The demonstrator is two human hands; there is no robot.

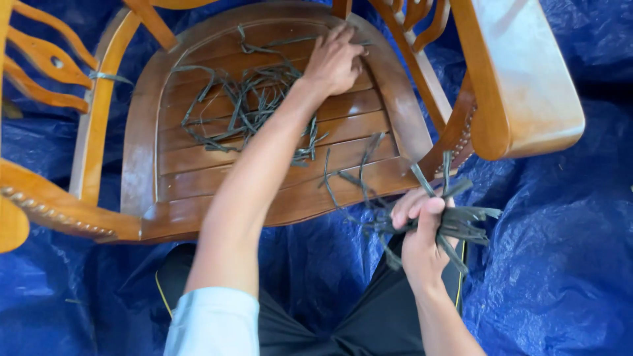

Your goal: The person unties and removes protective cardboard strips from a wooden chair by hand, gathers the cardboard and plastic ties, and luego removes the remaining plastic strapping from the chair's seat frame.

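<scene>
You crouch over a wooden chair (277, 191) that stands on a blue tarpaulin (560, 217), and your two hands divide the work between them. Your right hand (422, 231) is clenched tight round a bundle of dark strips (461, 224) — flat, narrow lengths, greenish-grey, fanning out past your knuckles on both sides. The fist sits low, just off the front right corner of the seat and below the armrest (521, 79), which seems to keep the gathered lot clear of the loose ones.

Your left hand (333, 62) reaches across to the back of the seat, fingers (343, 36) spread and pressed down on the slats, palm down. It touches the far edge of the loose strips (244, 105) scattered over the seat; whether a strip is pinched under the fingertips cannot be told from here. Most of that tangle lies in the middle and left of the seat, with a few more strays trailing toward the front edge near your fist.

One further strip is knotted round the post (99, 92) at the left — apart from both hands.
</scene>
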